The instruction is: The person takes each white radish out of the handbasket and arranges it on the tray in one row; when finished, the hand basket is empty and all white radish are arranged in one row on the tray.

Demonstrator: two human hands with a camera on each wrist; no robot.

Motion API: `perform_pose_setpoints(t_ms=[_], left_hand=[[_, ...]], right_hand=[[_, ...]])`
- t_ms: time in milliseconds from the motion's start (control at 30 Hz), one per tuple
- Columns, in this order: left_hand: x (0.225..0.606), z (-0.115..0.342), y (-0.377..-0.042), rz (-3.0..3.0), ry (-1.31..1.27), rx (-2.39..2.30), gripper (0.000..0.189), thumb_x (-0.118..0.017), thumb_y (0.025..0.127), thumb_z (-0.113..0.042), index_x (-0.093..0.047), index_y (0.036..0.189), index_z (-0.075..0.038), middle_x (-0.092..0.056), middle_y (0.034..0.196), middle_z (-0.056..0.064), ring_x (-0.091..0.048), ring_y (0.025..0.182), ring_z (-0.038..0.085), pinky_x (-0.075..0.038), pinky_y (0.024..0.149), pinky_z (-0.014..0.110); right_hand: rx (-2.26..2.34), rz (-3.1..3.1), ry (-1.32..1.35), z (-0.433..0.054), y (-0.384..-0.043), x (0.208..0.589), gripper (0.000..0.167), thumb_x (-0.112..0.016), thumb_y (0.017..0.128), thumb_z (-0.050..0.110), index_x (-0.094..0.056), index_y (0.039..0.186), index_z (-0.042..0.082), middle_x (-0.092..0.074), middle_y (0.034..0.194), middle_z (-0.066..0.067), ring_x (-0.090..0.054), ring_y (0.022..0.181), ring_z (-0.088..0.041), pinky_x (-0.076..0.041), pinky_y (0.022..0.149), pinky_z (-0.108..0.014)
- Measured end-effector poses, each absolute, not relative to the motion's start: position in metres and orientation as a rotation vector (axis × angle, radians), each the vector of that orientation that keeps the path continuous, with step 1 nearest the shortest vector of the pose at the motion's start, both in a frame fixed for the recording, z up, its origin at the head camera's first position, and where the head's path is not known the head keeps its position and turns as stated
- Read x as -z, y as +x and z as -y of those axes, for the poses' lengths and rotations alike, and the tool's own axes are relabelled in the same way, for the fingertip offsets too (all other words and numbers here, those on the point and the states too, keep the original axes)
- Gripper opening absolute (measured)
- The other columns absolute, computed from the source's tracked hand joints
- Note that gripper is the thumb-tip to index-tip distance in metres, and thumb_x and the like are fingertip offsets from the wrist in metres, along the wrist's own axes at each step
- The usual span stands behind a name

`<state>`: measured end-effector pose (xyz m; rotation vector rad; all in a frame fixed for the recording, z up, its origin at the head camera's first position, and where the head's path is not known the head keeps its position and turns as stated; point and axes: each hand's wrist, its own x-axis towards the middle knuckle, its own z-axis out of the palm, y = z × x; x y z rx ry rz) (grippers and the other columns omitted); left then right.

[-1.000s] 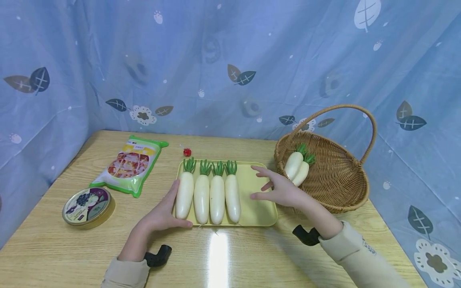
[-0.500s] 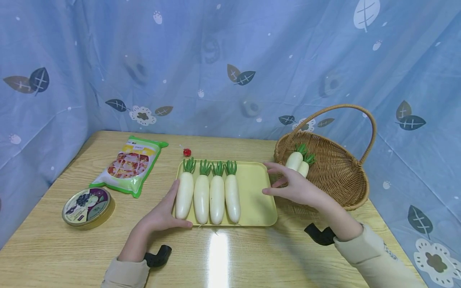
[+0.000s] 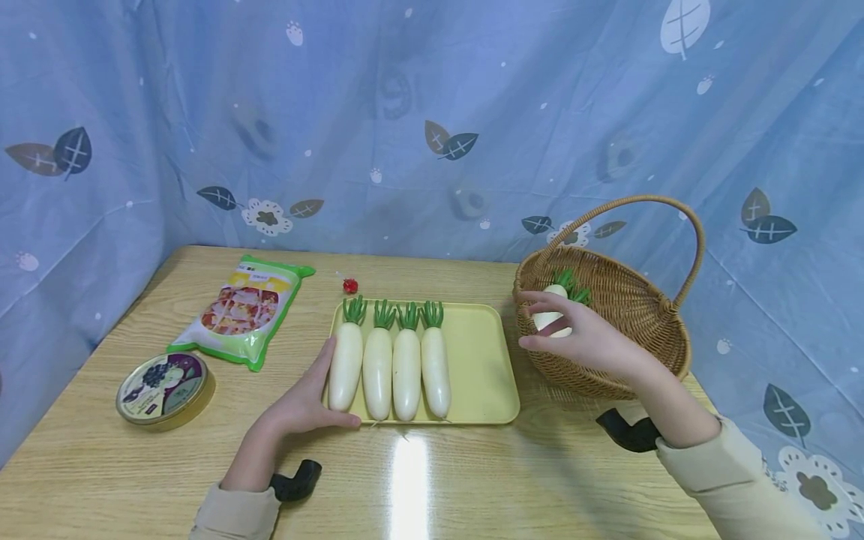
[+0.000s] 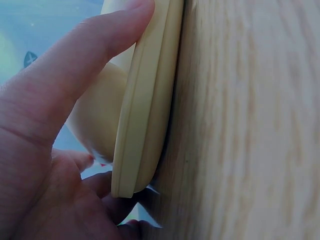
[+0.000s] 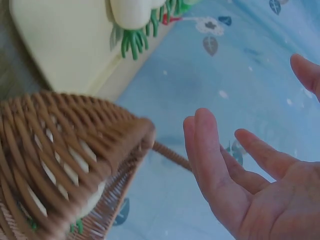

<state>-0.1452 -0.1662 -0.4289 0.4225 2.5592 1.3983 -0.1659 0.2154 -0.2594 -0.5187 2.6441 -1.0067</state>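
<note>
My left hand [image 3: 305, 397] holds the left front corner of a yellow tray [image 3: 482, 367]. Its thumb [image 4: 92, 47] lies on the front rim and the fingers reach along the left side. Several white radishes [image 3: 406, 375] with green tops lie side by side on the tray's left part, roots toward me. At the right, my right hand [image 3: 583, 337] hovers in front of the wicker basket [image 3: 624, 315], fingers apart and nothing between them. Two more white radishes [image 3: 555, 307] lie inside the basket at its left, partly hidden by this hand.
A green-edged food bag [image 3: 243, 307] and a round tin [image 3: 162, 386] stand at the left of the wooden table [image 3: 324, 502]. Behind the tray lies a small red object [image 3: 350, 286]. The basket's tall handle [image 3: 698, 240] arches up at the right; a blue curtain [image 3: 378, 112] hangs behind.
My right hand has moved right, from above the tray's right part to in front of the basket, with its fingers still apart. The left hand, tray and radishes have not moved.
</note>
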Motion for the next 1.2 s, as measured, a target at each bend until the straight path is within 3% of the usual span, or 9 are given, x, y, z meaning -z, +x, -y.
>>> perform_pose_setpoints(t_ms=[300,567,967,1200], left_hand=[[0.428,0.166,-0.145,-2.564,0.421,-1.394,0.134,-0.085,0.058,-0.036,0.011,0.144,-0.002,0.007,0.150,0.021,0.001,0.136,0.038,-0.009,0.107,0.054],[0.429,0.165,-0.146,-2.551,0.407,-1.404,0.134,-0.085,0.058,-0.037,0.011,0.145,-0.003,0.008,0.150,0.021,0.001,0.136,0.037,-0.008,0.107,0.055],[0.429,0.165,-0.146,-2.562,0.396,-1.386,0.134,-0.085,0.058,-0.038,0.011,0.145,-0.004,0.008,0.150,0.020,0.001,0.136,0.038,-0.008,0.107,0.055],[0.428,0.165,-0.145,-2.555,0.400,-1.399,0.134,-0.085,0.058,-0.037,0.011,0.145,-0.004,0.008,0.150,0.020,0.001,0.136,0.038,-0.008,0.106,0.055]], right_hand=[[0.998,-2.652,-0.461,-0.232,-0.171,0.248,0.071,-0.064,0.085,0.035,-0.030,0.143,0.013,-0.040,0.136,-0.019,-0.057,0.100,-0.026,-0.049,0.074,-0.037],[0.985,-2.640,-0.382,-0.246,-0.183,0.242,0.072,-0.060,0.087,0.038,-0.025,0.144,0.011,-0.037,0.137,-0.022,-0.052,0.107,-0.035,-0.050,0.074,-0.037],[0.973,-2.635,-0.266,-0.257,-0.203,0.239,0.077,-0.060,0.085,0.044,-0.024,0.144,0.010,-0.034,0.136,-0.027,-0.061,0.094,-0.031,-0.053,0.073,-0.039],[0.967,-2.633,-0.216,-0.263,-0.218,0.242,0.082,-0.059,0.084,0.048,-0.021,0.146,0.010,-0.033,0.138,-0.027,-0.055,0.103,-0.038,-0.053,0.072,-0.038]])
